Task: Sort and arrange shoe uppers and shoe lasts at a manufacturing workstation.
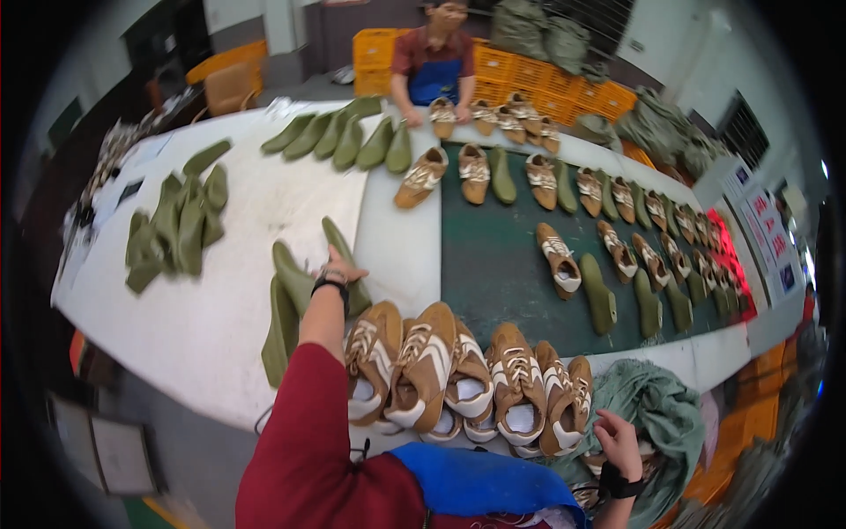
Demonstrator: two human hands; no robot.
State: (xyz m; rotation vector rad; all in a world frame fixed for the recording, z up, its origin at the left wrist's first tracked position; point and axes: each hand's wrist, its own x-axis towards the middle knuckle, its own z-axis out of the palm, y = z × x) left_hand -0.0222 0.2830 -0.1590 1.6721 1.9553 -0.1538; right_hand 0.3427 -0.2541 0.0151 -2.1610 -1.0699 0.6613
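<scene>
My left hand (340,268), reaching over the white table, has its fingers around a green shoe last (335,234). More green lasts (280,331) lie beside it to the left. My right hand (619,443) hovers at the near right with loosely bent, parted fingers and nothing visible in them. It is beside the end of a row of brown sneakers (425,361) with white stripes and laces, standing along the table's near edge. Close to that hand a green cloth sack (656,419) lies open, with more sneakers partly showing inside.
A dark green conveyor belt (502,238) carries rows of sneakers and lasts toward the right. Piled lasts (181,225) lie at the left, others (352,141) in a row at the far edge. Across the table a person (432,66) handles sneakers before orange crates (520,70).
</scene>
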